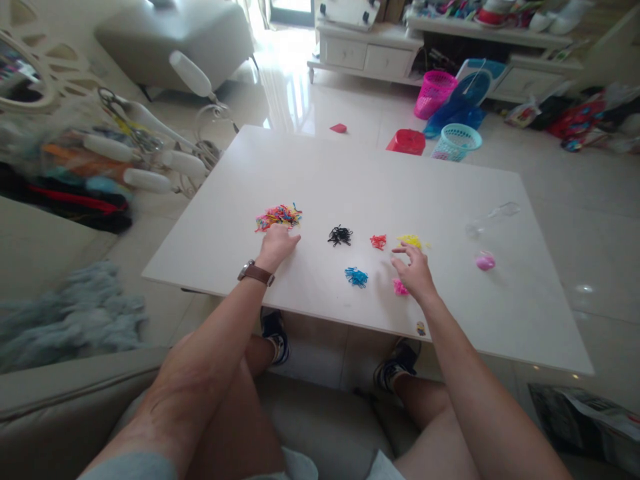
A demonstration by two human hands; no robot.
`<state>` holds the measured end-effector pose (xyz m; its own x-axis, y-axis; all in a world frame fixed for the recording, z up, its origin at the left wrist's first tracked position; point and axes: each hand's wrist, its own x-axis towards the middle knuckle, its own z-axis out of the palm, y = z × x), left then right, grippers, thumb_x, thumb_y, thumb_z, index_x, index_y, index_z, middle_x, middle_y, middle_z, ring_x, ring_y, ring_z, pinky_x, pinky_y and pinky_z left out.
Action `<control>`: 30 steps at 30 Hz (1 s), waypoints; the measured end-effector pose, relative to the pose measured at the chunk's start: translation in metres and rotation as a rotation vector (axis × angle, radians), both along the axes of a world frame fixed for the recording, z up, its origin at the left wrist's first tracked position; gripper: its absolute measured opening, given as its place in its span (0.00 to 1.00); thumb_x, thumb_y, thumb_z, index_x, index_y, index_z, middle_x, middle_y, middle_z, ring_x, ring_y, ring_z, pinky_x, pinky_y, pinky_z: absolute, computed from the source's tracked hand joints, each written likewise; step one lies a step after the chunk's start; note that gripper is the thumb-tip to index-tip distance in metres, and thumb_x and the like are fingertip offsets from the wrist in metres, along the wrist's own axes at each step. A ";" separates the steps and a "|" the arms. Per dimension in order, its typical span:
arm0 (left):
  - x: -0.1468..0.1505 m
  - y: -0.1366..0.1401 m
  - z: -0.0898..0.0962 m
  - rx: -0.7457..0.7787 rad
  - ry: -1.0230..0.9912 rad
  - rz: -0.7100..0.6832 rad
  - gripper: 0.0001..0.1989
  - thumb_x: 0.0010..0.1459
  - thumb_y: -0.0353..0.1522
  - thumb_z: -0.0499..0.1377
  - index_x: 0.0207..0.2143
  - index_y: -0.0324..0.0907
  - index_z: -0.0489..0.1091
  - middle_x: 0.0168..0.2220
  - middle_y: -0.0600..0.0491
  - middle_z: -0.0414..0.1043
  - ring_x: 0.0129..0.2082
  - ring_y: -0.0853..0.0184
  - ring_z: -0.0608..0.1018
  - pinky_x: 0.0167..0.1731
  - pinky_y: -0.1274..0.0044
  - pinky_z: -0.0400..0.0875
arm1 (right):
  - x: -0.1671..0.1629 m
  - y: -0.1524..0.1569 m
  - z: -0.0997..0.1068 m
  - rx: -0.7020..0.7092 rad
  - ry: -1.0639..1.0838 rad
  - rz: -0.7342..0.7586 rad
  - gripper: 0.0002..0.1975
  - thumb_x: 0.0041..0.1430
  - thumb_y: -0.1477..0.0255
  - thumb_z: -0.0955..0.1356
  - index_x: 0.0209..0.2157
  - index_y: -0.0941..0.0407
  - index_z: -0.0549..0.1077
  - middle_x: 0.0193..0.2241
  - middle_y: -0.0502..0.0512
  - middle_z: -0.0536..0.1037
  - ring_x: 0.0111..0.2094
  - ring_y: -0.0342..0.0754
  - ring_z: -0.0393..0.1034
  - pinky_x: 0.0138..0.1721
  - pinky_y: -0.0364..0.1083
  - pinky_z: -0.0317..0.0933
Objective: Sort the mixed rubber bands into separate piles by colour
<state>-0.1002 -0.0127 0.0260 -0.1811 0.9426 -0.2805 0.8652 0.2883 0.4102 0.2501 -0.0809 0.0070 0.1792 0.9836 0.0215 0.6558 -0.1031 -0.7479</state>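
Observation:
My left hand (279, 248), with a brown-strapped watch on the wrist, is at the near edge of a mixed pile of small coloured bands (280, 216). Its thumb sticks out to the right; the other fingers are hidden behind the hand. My right hand (414, 268) hovers between a yellow pile (411, 241) and a pink pile (401, 287), which it partly covers. Its thumb and fingers are apart, with nothing visible between them. Between the hands lie a black pile (341, 235), a red pile (379, 242) and a blue pile (357, 277).
The piles lie on a white table (400, 193). Toward its right side are a pink rounded object (485, 261) and a clear plastic object (493, 219). Beyond the far edge stand a light-blue basket (457, 141) and a red stool-like object (407, 141). A white-armed lamp (170, 160) stands left.

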 end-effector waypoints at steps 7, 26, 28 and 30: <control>-0.019 -0.001 0.019 0.180 -0.038 0.164 0.09 0.49 0.29 0.62 0.34 0.39 0.81 0.32 0.46 0.81 0.39 0.57 0.81 0.41 0.72 0.71 | -0.001 -0.001 -0.001 -0.003 0.000 -0.006 0.12 0.52 0.67 0.68 0.39 0.53 0.78 0.58 0.61 0.72 0.61 0.61 0.59 0.63 0.65 0.52; 0.016 -0.007 0.011 0.085 -1.204 0.328 0.10 0.47 0.27 0.70 0.32 0.36 0.73 0.29 0.50 0.78 0.30 0.68 0.81 0.42 0.71 0.78 | -0.010 -0.003 0.008 0.011 0.048 0.042 0.11 0.53 0.66 0.68 0.37 0.53 0.78 0.51 0.60 0.78 0.56 0.60 0.66 0.58 0.63 0.59; 0.033 -0.015 0.008 0.003 -1.230 0.217 0.12 0.46 0.30 0.72 0.33 0.36 0.74 0.30 0.48 0.79 0.31 0.68 0.81 0.43 0.70 0.77 | -0.016 -0.006 0.010 0.001 0.086 0.084 0.11 0.54 0.65 0.67 0.38 0.53 0.78 0.48 0.59 0.79 0.54 0.59 0.69 0.54 0.61 0.63; 0.049 -0.023 0.005 -0.058 -1.248 0.145 0.14 0.46 0.31 0.72 0.34 0.36 0.74 0.31 0.47 0.79 0.32 0.67 0.82 0.45 0.69 0.76 | -0.024 -0.009 0.013 -0.007 0.106 0.136 0.11 0.56 0.65 0.67 0.38 0.52 0.78 0.48 0.58 0.80 0.53 0.58 0.71 0.51 0.59 0.65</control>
